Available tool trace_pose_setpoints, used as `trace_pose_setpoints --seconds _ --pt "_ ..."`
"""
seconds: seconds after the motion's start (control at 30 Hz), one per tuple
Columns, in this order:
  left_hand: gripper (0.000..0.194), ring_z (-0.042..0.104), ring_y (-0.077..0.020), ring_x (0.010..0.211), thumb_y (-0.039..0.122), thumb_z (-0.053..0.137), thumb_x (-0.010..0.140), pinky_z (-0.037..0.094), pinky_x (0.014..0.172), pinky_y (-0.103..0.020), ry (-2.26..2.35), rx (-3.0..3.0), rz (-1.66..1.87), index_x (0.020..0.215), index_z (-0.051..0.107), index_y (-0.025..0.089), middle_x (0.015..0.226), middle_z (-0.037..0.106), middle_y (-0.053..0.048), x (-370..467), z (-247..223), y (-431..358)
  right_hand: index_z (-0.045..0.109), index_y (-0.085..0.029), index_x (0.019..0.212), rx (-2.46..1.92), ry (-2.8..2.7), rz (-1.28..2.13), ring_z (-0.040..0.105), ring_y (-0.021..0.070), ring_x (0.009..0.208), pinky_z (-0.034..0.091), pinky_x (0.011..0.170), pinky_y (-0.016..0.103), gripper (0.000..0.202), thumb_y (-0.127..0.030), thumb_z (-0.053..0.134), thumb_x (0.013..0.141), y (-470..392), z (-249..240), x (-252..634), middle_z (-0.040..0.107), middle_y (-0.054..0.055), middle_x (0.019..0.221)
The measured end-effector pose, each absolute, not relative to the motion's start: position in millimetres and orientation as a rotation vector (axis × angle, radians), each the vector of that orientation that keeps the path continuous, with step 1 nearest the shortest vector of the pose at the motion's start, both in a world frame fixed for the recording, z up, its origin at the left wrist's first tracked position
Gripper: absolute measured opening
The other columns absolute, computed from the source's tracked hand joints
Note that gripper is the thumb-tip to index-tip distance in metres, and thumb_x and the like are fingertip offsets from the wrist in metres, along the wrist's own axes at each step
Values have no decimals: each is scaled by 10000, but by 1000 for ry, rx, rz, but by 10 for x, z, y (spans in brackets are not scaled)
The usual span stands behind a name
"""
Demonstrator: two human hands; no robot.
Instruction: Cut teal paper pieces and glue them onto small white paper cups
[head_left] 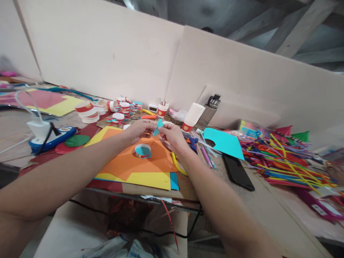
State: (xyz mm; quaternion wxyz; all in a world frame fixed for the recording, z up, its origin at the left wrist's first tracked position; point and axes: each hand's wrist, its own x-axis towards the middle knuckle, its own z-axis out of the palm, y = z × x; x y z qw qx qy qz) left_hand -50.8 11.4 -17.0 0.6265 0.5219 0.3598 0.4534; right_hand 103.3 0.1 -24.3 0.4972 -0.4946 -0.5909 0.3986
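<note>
A small teal paper piece (158,127) is held up between both hands above the orange paper. My left hand (141,130) pinches its left side, and my right hand (171,135) pinches its right side. Below them a short cut cup ring (142,151), teal inside with a red and white wall, sits on orange paper (122,157). Yellow sheets (150,180) lie under the orange paper. Just right of my right hand stands a stack of white and red paper cups (192,116).
Cut cup pieces (125,108) are grouped at the back left. A blue power strip (53,139) lies at left. To the right are a teal sheet (224,142), a black phone (238,172), a bottle (209,111) and many pipe cleaners (285,161).
</note>
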Motion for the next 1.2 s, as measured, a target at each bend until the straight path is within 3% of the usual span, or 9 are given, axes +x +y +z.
trace_pose_setpoints --seconds 0.63,1.2 --pt "206 498 -83 574 239 743 558 362 517 -210 856 1124 1056 714 653 140 654 582 7 -489 -171 116 521 -203 622 -1226 -1481 835 410 89 470 286 445 220 230 -388 654 655 35 -278 1038 486 -56 516" --pt "200 513 -85 582 235 731 578 358 547 -216 837 1163 1065 743 680 134 663 605 1 -486 -178 121 524 -202 626 -1243 -1435 836 415 86 468 297 454 217 231 -380 666 659 24 -270 1010 481 -57 513"
